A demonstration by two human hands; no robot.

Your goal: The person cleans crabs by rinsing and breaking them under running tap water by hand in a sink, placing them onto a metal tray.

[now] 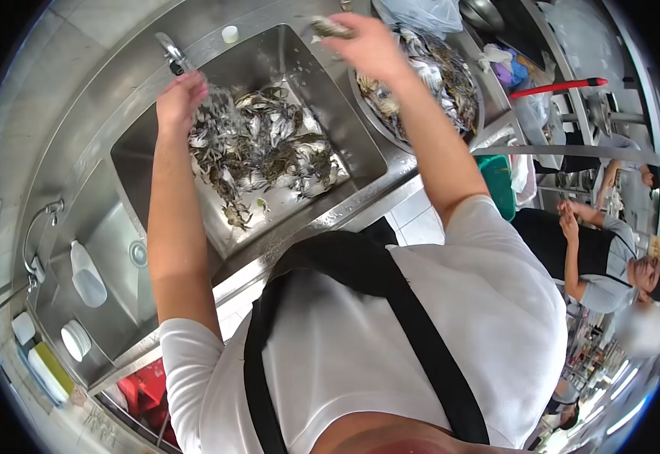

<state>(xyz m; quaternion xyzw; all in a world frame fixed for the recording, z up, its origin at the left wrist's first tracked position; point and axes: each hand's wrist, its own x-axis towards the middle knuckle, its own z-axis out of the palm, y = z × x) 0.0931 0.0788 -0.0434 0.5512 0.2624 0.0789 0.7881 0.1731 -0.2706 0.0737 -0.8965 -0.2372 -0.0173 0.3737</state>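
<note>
My right hand (371, 49) is raised near a large metal bowl and closed on a blurred grey-green crab (333, 29). Beneath the tap (169, 49), my left hand (181, 98) has its fingers curled together at the running water; whatever they may hold is hidden. A heap of small crabs (284, 155) lies wet in the steel sink basin (360, 163), with water splashing over it. More crabs (447, 76) fill the round metal bowl (482, 113) at the right of the sink.
A second basin (122, 303) at the left holds a white plastic scoop-like jug (88, 276) and stacked white bowls (76, 340). A small white cap (230, 34) sits on the sink's rim. A green bin (498, 185) and a person in a black apron (545, 242) are to the right.
</note>
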